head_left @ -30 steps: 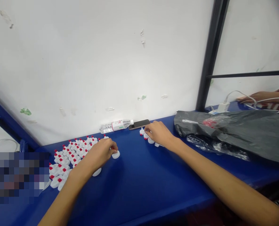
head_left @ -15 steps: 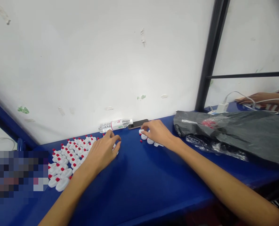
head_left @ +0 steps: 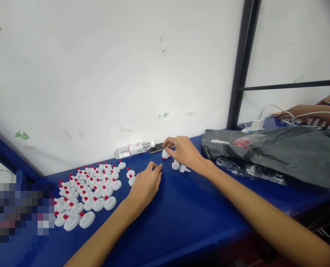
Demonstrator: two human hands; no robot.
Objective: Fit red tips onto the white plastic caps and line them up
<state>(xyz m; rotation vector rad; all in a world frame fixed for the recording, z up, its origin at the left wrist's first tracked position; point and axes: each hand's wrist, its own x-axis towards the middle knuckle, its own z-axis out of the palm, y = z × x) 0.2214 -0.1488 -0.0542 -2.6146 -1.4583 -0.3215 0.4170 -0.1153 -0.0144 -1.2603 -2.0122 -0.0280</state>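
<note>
My left hand (head_left: 145, 182) reaches over the blue table, its fingertips closed at a small red tip cap (head_left: 161, 167). My right hand (head_left: 182, 150) is near the wall, thumb and fingers closed on the upper part of a white nozzle cap (head_left: 166, 154); red shows at its lower edge. Beside that hand are an upright white nozzle cap (head_left: 175, 165) and one lying on its side with its bare spout to the right (head_left: 185, 169). Left of my left hand stand several white nozzle caps with red tips (head_left: 98, 204), two of them partly behind that hand.
A clear water bottle (head_left: 133, 149) and a phone (head_left: 156, 148) lie along the wall. On the right are a grey plastic bag (head_left: 265, 148), a dark post (head_left: 239, 66) and a white charger (head_left: 257, 124) with a cable. Another person's arm (head_left: 315, 111) rests beyond the post.
My left hand has moved right, from the red-tipped caps to the loose red tip cap. My right hand has shifted slightly, uncovering caps beside it. The view has shifted slightly.
</note>
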